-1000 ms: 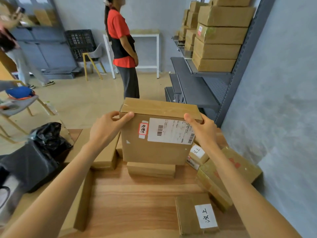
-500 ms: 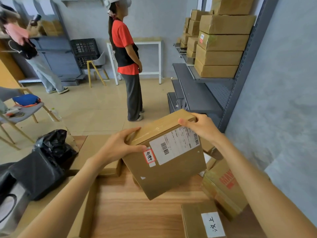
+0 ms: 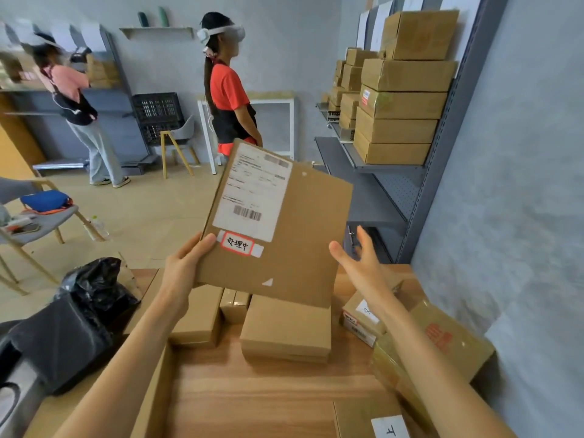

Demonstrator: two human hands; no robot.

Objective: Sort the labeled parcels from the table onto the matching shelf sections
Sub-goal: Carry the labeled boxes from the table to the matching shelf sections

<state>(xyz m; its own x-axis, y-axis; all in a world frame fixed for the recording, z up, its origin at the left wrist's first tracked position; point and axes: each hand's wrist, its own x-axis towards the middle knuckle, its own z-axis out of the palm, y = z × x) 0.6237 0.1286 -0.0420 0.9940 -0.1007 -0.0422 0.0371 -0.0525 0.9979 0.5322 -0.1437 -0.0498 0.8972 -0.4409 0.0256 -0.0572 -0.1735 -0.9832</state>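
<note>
A flat brown parcel (image 3: 294, 235) with a white shipping label and a red-bordered handwritten sticker is lifted above the wooden table (image 3: 252, 393), tilted with its labelled face toward me. My left hand (image 3: 186, 270) grips its lower left edge, thumb on the front. To the parcel's right, my right hand (image 3: 360, 263) is off it with fingers spread. Several more labelled parcels (image 3: 286, 330) lie on the table below. The grey metal shelf unit (image 3: 373, 197) stands at the right, its upper level stacked with boxes (image 3: 401, 102).
A black bag (image 3: 88, 311) sits at the table's left edge. A person in a red shirt (image 3: 230, 90) stands on the floor ahead, another person (image 3: 76, 102) at the back left. Chairs (image 3: 38, 222) stand on the left. A grey wall runs along the right.
The parcel has been raised and turned so its label stands upright. My right hand has let go of its top corner and moved off to the side. My view has lifted.
</note>
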